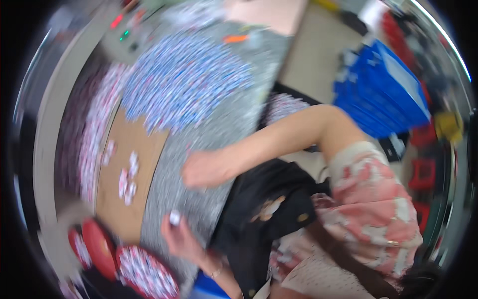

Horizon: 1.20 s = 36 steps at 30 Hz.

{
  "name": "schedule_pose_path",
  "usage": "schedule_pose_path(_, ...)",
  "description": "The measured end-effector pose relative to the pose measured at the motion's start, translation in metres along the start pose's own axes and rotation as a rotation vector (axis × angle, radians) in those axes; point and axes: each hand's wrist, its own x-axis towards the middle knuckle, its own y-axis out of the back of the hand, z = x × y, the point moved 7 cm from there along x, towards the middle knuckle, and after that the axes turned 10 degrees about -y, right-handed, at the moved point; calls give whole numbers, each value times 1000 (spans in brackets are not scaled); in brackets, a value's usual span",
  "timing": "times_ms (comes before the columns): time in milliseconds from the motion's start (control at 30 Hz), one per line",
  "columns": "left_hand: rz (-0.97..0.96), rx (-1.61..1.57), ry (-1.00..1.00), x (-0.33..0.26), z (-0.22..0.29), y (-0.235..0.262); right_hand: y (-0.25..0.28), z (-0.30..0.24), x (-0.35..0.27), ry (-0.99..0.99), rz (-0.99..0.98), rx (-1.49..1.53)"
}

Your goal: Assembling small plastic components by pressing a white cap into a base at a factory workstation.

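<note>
White piece (174, 218), small and blurred, sits at the fingertips of the person's left hand (183, 241), between seven and eight o'clock of the view's centre, over the grey tabletop (169, 162). The left hand pinches it, thumb and fingers closed about it, and a thin band (217, 272) circles the wrist. The right hand (205, 170) lies at about one o'clock from the piece, near it but apart, its forearm reaching in from the two o'clock side; its fingers look curled, though blur makes it impossible to tell whether they grip anything. Toward eleven o'clock of the centre spreads a broad heap of blue, white and red pieces (186, 82). A brown board (112, 209) lies just short of nine o'clock, with several loose pieces (130, 179) scattered on it. At seven o'clock, near the left hand, stand red round containers (98, 246), one filled with similar pieces. Blue crates (381, 94) show at two o'clock, and a dark apron (261, 209) covers the person's front toward five.
</note>
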Motion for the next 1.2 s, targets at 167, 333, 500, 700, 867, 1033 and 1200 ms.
schedule_pose_path(167, 53, -143, -76, 7, 9, -33, 14, 14, -19, -67, -7, -11)
schedule_pose_path(333, 102, -131, -191, 5, 11, -27, 22, -1, -11, -94, -17, 177)
schedule_pose_path(500, 79, -74, -260, 7, 18, -40, 25, 17, -21, -591, -29, 862)
schedule_pose_path(700, -19, -38, -371, 9, 30, -57, 1, 23, -33, -699, -200, 1298)
schedule_pose_path(867, -378, -458, -75, 8, 15, -67, 45, -1, -28, -232, -34, 673)
schedule_pose_path(1033, -492, -682, 98, 0, 29, -66, 45, -15, -32, -152, 4, 725)
schedule_pose_path(1200, -450, -735, 182, -16, 12, -67, 29, -18, -32, -187, -77, 855)
